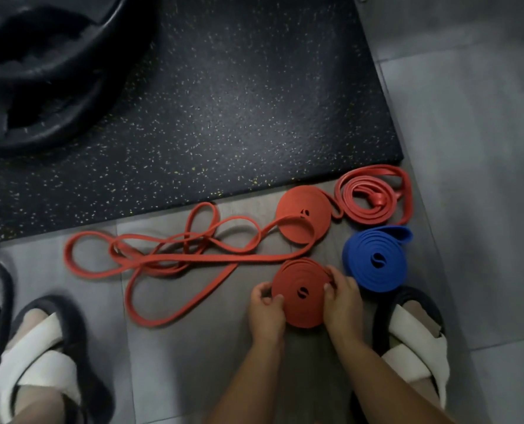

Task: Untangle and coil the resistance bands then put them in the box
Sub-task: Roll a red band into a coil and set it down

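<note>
Orange coiled band (300, 293) lies flat on the grey floor (193, 362). Its opposite edges are gripped by the left hand (266, 312) and right hand (343, 302).

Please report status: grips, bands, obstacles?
Left grip and right grip hold flat orange rubber band coil. Long orange band lies tangled, left of it. Box not in view.

From the near flat orange rubber coil (303, 306), the wide blue rubber coil (373, 272) blocks 2 o'clock. A second orange coil (291, 206) blocks 12 o'clock, loose tangled orange band loops (224, 259) block 9 to 10 o'clock, and a white-strapped black sandal (413, 338) blocks 4 o'clock. Bare grey tiled floor (178, 362) lies open at 7 to 8 o'clock, as does the black speckled rubber mat (224, 102) beyond 12 o'clock, up to a large black round object (55, 71) at 10 o'clock.
</note>
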The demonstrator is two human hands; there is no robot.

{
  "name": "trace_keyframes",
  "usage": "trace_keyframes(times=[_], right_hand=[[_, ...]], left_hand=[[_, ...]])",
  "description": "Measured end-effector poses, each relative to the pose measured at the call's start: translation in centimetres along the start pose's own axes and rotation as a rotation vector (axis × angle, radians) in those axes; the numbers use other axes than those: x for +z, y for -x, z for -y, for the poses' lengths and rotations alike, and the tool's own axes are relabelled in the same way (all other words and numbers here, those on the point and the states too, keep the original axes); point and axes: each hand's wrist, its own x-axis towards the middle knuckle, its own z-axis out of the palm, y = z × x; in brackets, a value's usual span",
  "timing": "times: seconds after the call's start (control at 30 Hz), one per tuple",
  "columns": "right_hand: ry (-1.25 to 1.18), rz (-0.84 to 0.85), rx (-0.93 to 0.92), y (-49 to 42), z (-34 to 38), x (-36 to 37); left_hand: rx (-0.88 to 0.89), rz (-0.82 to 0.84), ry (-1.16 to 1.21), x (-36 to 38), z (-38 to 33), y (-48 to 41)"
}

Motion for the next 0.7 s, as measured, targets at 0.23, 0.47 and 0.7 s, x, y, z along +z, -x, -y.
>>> trace_keyframes(times=[0.23, 0.47, 0.7], right_hand=[[-0.05, -0.009, 0.022, -0.4, 1.2, 0.1], [-0.026, -0.018, 0.076, -0.9, 2.2, 0.8], [0.119, 0.013, 0.039, -1.3, 2.0, 0.4]], left_hand=[[0.169, 0.016, -0.207, -0.6, -0.5, -0.6], [0.251, 0.051, -0.304, -1.0, -2.0, -1.2], [0.269, 0.088, -0.384, -0.5, -1.6, -0.2]])
